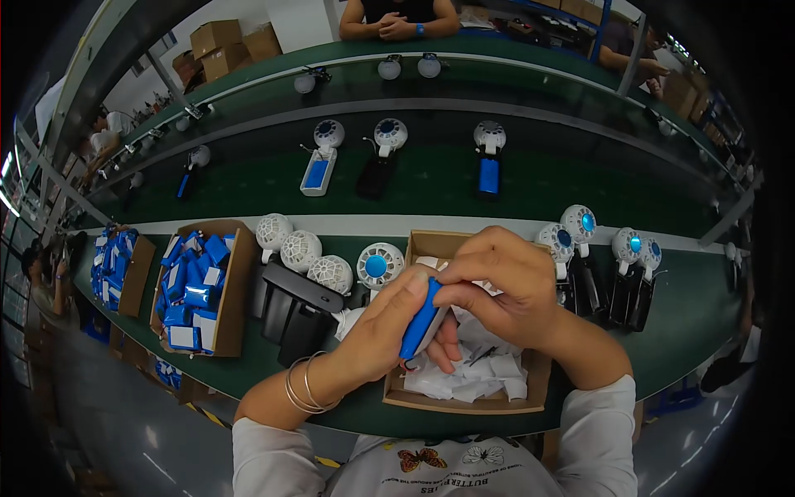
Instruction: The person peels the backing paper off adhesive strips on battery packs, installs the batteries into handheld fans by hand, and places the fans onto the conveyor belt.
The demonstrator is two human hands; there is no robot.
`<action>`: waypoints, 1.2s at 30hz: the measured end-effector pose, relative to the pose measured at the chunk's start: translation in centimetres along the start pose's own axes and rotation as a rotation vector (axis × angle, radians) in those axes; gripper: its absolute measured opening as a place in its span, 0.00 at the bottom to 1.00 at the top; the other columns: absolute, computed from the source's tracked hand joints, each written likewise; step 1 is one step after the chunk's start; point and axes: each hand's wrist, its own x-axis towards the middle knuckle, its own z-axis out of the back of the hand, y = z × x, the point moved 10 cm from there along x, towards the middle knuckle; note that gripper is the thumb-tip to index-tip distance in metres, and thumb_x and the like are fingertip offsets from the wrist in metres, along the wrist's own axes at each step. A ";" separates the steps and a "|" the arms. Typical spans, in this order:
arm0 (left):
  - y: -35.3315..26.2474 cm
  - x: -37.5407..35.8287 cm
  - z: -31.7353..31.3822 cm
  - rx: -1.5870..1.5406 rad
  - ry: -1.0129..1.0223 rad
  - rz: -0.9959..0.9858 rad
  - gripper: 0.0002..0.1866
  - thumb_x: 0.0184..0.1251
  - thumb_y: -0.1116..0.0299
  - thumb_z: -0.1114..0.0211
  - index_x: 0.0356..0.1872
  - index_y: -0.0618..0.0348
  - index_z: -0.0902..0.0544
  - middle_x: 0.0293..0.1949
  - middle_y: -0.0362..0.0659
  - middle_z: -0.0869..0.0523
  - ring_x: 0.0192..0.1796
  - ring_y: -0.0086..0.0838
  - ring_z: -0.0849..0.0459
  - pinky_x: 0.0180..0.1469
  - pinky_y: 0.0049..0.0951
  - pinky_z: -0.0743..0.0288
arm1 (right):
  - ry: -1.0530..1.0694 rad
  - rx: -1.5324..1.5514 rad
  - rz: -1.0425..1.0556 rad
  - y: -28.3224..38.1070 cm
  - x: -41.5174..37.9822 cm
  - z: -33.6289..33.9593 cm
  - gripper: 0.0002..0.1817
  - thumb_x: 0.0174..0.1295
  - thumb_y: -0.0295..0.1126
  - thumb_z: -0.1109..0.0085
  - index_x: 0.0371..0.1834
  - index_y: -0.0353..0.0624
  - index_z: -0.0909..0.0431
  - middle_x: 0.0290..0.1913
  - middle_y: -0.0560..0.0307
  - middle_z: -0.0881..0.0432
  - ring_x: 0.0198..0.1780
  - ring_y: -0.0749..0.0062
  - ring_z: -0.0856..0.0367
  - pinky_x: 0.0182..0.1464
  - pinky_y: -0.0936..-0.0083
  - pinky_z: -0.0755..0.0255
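Observation:
A blue shrink-wrapped battery pack (421,323) is tilted between my two hands, over an open cardboard box. My left hand (385,331) is closed around it, with the thumb along its upper side. At the pack's top end, my right hand (507,286) pinches with thumb and index finger. Any small piece between those fingertips is hidden. A short red wire shows at the pack's lower end. Beneath the hands, the cardboard box (464,404) holds crumpled white paper strips (489,377).
On the left stand a box of blue battery packs (224,331) and a second such box (137,282). White round fan heads (300,250) and black housings (290,311) lie beside them. More fan units (627,248) stand right. Across the green conveyor (248,186), a person (397,21) sits.

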 end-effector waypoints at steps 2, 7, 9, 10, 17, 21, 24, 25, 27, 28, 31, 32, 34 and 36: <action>1.2 0.3 -0.7 -0.087 0.026 0.055 0.27 0.70 0.46 0.66 0.48 0.63 0.35 0.28 0.49 0.24 0.29 0.32 0.20 0.31 0.29 0.20 | 0.014 0.023 -0.014 -0.4 -0.2 0.1 0.10 0.40 0.24 0.31 0.28 0.40 0.21 0.27 0.57 0.25 0.25 0.72 0.27 0.24 0.80 0.34; 1.4 1.0 -0.1 0.002 -0.003 0.002 0.29 0.69 0.44 0.67 0.47 0.64 0.32 0.29 0.48 0.24 0.30 0.30 0.20 0.33 0.28 0.21 | 0.075 -0.112 0.075 -0.2 -0.8 -0.1 0.12 0.38 0.28 0.31 0.25 0.41 0.24 0.27 0.56 0.27 0.27 0.68 0.28 0.27 0.76 0.34; 1.5 1.3 0.2 -0.001 -0.061 -0.020 0.29 0.69 0.44 0.67 0.45 0.64 0.31 0.29 0.48 0.24 0.30 0.29 0.20 0.32 0.26 0.22 | 0.090 -0.148 0.084 -0.3 -0.9 0.3 0.12 0.38 0.28 0.31 0.25 0.41 0.24 0.27 0.56 0.27 0.28 0.67 0.29 0.29 0.75 0.34; 1.5 1.6 0.3 0.063 -0.089 -0.034 0.29 0.70 0.45 0.67 0.44 0.63 0.31 0.29 0.47 0.23 0.30 0.28 0.20 0.32 0.24 0.23 | 0.098 -0.189 0.097 -0.3 -1.0 0.4 0.12 0.38 0.27 0.31 0.25 0.40 0.25 0.27 0.57 0.28 0.29 0.65 0.29 0.31 0.74 0.34; 1.3 3.1 1.2 0.464 -0.281 -0.145 0.27 0.71 0.47 0.69 0.42 0.62 0.29 0.30 0.45 0.20 0.34 0.28 0.20 0.42 0.27 0.25 | 0.154 -0.176 0.173 -1.4 -2.2 1.0 0.10 0.43 0.29 0.36 0.26 0.39 0.27 0.27 0.57 0.29 0.29 0.64 0.30 0.30 0.73 0.36; -0.9 3.7 3.8 0.027 -0.428 -0.198 0.32 0.70 0.44 0.73 0.42 0.66 0.31 0.40 0.55 0.20 0.42 0.34 0.19 0.49 0.31 0.27 | 0.664 -0.204 0.230 -1.5 -6.8 -0.5 0.12 0.46 0.35 0.38 0.29 0.40 0.27 0.29 0.55 0.28 0.34 0.64 0.28 0.29 0.72 0.37; -1.6 4.4 3.1 -0.050 -0.445 -0.266 0.31 0.68 0.42 0.70 0.44 0.62 0.31 0.46 0.57 0.22 0.49 0.40 0.21 0.52 0.34 0.27 | 0.702 -0.271 0.040 -3.4 -6.6 0.9 0.15 0.45 0.35 0.37 0.33 0.40 0.27 0.28 0.55 0.29 0.36 0.65 0.28 0.32 0.71 0.36; -1.4 5.0 2.7 -0.055 -0.442 -0.264 0.31 0.68 0.42 0.70 0.44 0.62 0.31 0.46 0.57 0.22 0.49 0.40 0.21 0.52 0.34 0.27 | 0.550 -0.311 -0.043 -4.0 -5.3 2.8 0.16 0.43 0.33 0.37 0.34 0.39 0.28 0.27 0.56 0.31 0.36 0.67 0.29 0.34 0.70 0.35; 1.1 6.6 1.5 -0.179 -0.326 -0.077 0.27 0.69 0.45 0.64 0.48 0.62 0.36 0.52 0.56 0.27 0.53 0.38 0.24 0.57 0.35 0.30 | 0.378 -0.280 -0.054 -3.4 -3.8 3.1 0.17 0.44 0.32 0.36 0.37 0.38 0.28 0.29 0.55 0.29 0.37 0.65 0.28 0.35 0.71 0.33; 1.8 7.4 0.6 -0.130 -0.235 -0.037 0.25 0.69 0.45 0.61 0.49 0.59 0.37 0.54 0.54 0.30 0.53 0.35 0.25 0.57 0.35 0.32 | 0.288 -0.260 -0.056 -3.6 -3.6 3.9 0.18 0.45 0.32 0.36 0.38 0.37 0.29 0.30 0.55 0.29 0.38 0.64 0.27 0.35 0.71 0.32; 2.1 8.8 -1.0 0.078 -0.077 0.142 0.28 0.67 0.43 0.60 0.50 0.60 0.37 0.51 0.52 0.27 0.50 0.32 0.23 0.56 0.34 0.31 | 0.080 -0.503 0.053 -4.4 -4.5 6.3 0.16 0.48 0.26 0.39 0.40 0.36 0.28 0.36 0.49 0.26 0.37 0.59 0.25 0.37 0.74 0.28; 0.9 9.2 -1.3 0.255 0.052 0.235 0.28 0.65 0.44 0.52 0.51 0.61 0.35 0.48 0.51 0.25 0.47 0.30 0.22 0.53 0.32 0.30 | 0.059 -0.398 0.040 -5.0 -4.1 8.1 0.13 0.49 0.23 0.41 0.40 0.36 0.27 0.38 0.47 0.26 0.33 0.61 0.24 0.31 0.78 0.28; -2.1 12.3 5.7 0.730 -0.100 0.091 0.29 0.60 0.49 0.41 0.51 0.64 0.33 0.45 0.54 0.23 0.46 0.36 0.21 0.49 0.31 0.28 | 0.008 -0.277 -0.078 -6.3 -3.5 11.4 0.12 0.51 0.23 0.42 0.40 0.34 0.26 0.38 0.46 0.26 0.32 0.65 0.23 0.27 0.78 0.28; -7.6 13.8 13.8 1.501 -0.527 -0.031 0.29 0.54 0.55 0.34 0.48 0.67 0.31 0.43 0.57 0.22 0.46 0.42 0.21 0.47 0.33 0.28 | 0.004 -0.236 -0.087 -6.3 -3.2 13.1 0.12 0.53 0.23 0.44 0.41 0.33 0.26 0.39 0.48 0.27 0.32 0.70 0.24 0.27 0.80 0.28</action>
